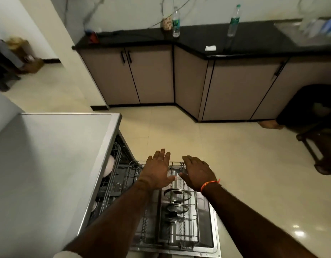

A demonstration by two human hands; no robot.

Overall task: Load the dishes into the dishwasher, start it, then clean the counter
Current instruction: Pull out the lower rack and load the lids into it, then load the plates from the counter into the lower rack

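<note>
The dishwasher (49, 164) stands at the lower left with its door (213, 237) folded down flat. Its lower wire rack (187, 231) is pulled out over the door and holds steel lids (176, 193) standing on edge. A white dish (109, 165) shows in the rack inside the tub. My left hand (158, 170) and my right hand (197, 174) hover palm down, fingers spread, over the rack's far end. Neither holds anything. An orange thread band circles my right wrist.
A black counter (244, 40) on beige cabinets runs along the far wall, with two plastic bottles (176, 23), a patterned cup (167, 23) and a white cloth (210, 47). A seated person's foot (270, 124) and a dark stool (317, 151) are at the right. Cream floor tiles lie between.
</note>
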